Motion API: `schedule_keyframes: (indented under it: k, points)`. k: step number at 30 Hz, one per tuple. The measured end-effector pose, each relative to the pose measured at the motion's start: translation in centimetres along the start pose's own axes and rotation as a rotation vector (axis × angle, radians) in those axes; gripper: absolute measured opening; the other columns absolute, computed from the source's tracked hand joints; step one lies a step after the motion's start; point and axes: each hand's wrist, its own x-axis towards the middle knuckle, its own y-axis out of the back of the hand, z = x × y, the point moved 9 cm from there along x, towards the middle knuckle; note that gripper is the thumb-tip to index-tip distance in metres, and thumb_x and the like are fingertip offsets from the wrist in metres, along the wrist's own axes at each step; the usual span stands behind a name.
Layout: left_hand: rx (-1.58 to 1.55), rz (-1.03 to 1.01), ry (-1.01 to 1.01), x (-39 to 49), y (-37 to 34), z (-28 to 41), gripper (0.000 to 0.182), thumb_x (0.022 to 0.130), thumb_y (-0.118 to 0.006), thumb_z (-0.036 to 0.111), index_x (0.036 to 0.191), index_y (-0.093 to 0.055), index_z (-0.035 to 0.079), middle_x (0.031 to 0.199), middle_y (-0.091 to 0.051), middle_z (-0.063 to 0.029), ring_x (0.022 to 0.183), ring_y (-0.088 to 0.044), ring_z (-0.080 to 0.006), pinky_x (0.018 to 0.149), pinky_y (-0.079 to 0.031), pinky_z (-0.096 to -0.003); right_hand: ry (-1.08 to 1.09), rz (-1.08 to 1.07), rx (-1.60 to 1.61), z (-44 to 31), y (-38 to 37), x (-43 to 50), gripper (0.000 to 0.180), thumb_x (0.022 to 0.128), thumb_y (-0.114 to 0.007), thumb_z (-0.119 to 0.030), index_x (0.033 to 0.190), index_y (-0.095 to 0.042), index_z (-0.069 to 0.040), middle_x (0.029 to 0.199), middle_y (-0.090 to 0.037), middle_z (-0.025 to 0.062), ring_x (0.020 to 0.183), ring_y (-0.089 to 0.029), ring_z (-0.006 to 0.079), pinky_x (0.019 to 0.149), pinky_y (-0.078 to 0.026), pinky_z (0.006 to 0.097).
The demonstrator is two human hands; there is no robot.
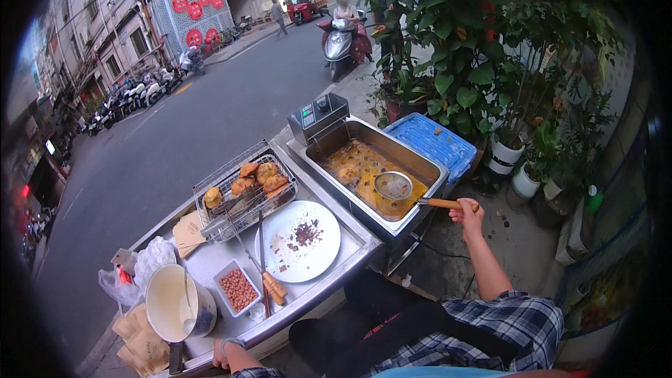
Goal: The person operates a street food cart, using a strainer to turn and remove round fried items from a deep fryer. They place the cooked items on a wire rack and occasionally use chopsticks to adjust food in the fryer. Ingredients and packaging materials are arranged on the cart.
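My right hand grips the wooden handle of a round mesh skimmer. Its bowl is over the oil in a rectangular steel deep fryer; whether it dips in is unclear. A pale golden fritter floats among dark bits in the bubbling oil. At the steel table's front edge, my left hand is beside the handle of a batter pot, its fingers partly hidden. A ladle stands in that pot. Several browned fritters lie in a wire rack left of the fryer.
A white plate holds dark crumbs. Near it are wooden-handled tools, chopsticks and a tub of peanuts. Paper bags and plastic bags lie left. Beyond are a blue lid, potted plants and a scooter rider.
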Motion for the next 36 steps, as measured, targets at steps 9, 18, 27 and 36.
schedule_keyframes:
  k: [9, 18, 27, 36]
  points:
    - [0.038, -0.102, -0.223, -2.0, 2.0, 0.1, 0.03, 0.09, -0.062, 0.024, 0.119, -0.066, 0.015, 0.119, -0.066, -0.003, 0.107, -0.064, -0.0248, 0.085, -0.049, -0.0512, -0.018, 0.002, 0.01, 0.7, 1.3, -0.5, 0.027, 0.093, -0.063, -0.023, 0.104, -0.062, 0.001, 0.08, -0.068, 0.0139, 0.063, -0.068, 0.0163, 0.053, -0.053, 0.0237]
    - [-0.188, 0.018, 0.022, 1.6, -0.3, 0.5, 0.062, 0.072, -0.068, 0.034, 0.123, -0.048, 0.007, 0.127, -0.053, -0.0221, 0.111, -0.058, -0.0407, 0.091, -0.049, -0.0516, 0.017, -0.059, -0.021, 0.2, 0.6, -1.4, 0.026, 0.095, -0.062, -0.022, 0.106, -0.063, 0.001, 0.083, -0.069, 0.0129, 0.067, -0.069, 0.0158, 0.057, -0.054, 0.0234]
    - [-0.352, 0.035, 0.098, -0.3, 2.6, -2.2, 0.063, 0.071, -0.069, 0.035, 0.124, -0.048, 0.008, 0.124, -0.055, -0.0207, 0.111, -0.058, -0.0398, 0.091, -0.048, -0.0518, -0.043, -0.01, -0.027, 0.9, 1.4, -1.3, 0.029, 0.093, -0.064, -0.024, 0.109, -0.062, 0.0, 0.089, -0.069, 0.0119, 0.071, -0.069, 0.0164, 0.058, -0.054, 0.0236]
    - [-0.667, 0.132, 0.142, -7.3, 9.2, -6.3, 0.063, 0.074, -0.068, 0.036, 0.126, -0.048, 0.009, 0.123, -0.057, -0.0188, 0.112, -0.058, -0.0367, 0.091, -0.048, -0.0498, -0.057, 0.033, 0.074, 1.2, 1.3, -1.5, 0.025, 0.094, -0.064, -0.019, 0.108, -0.064, 0.0, 0.092, -0.068, 0.0111, 0.075, -0.07, 0.0202, 0.06, -0.055, 0.0253]
